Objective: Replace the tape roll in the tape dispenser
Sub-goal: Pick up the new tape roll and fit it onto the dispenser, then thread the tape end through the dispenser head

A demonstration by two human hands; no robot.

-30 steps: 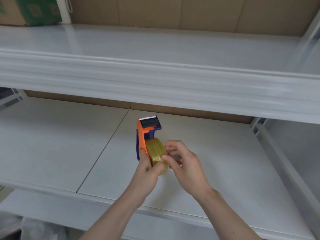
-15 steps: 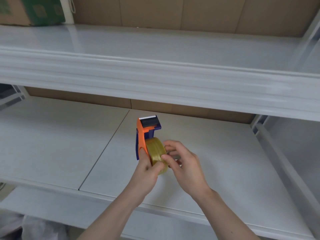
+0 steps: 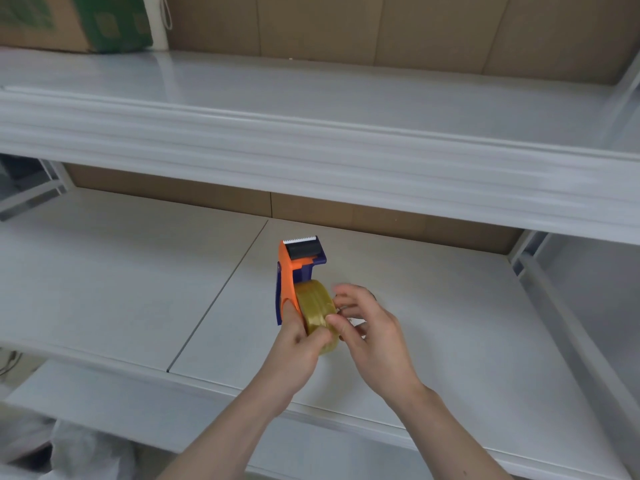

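Observation:
An orange and dark blue tape dispenser (image 3: 290, 271) is held upright above the lower white shelf (image 3: 433, 306), its toothed cutter pointing away from me. A yellowish clear tape roll (image 3: 313, 306) sits on the dispenser's right side. My left hand (image 3: 298, 344) grips the dispenser's lower part, thumb pressed on the roll's edge. My right hand (image 3: 372, 332) touches the roll's right face with thumb and fingertips, the other fingers spread. The dispenser's handle is hidden by my hands.
An upper white shelf (image 3: 311, 109) juts out above the work area, with a green and brown cardboard box (image 3: 72, 22) at its far left. A white upright post (image 3: 540, 271) bounds the lower shelf at the right. White bags (image 3: 69, 452) lie below left.
My right hand's fingers have spread slightly on the roll's side. The dispenser and my left hand stay in nearly the same place.

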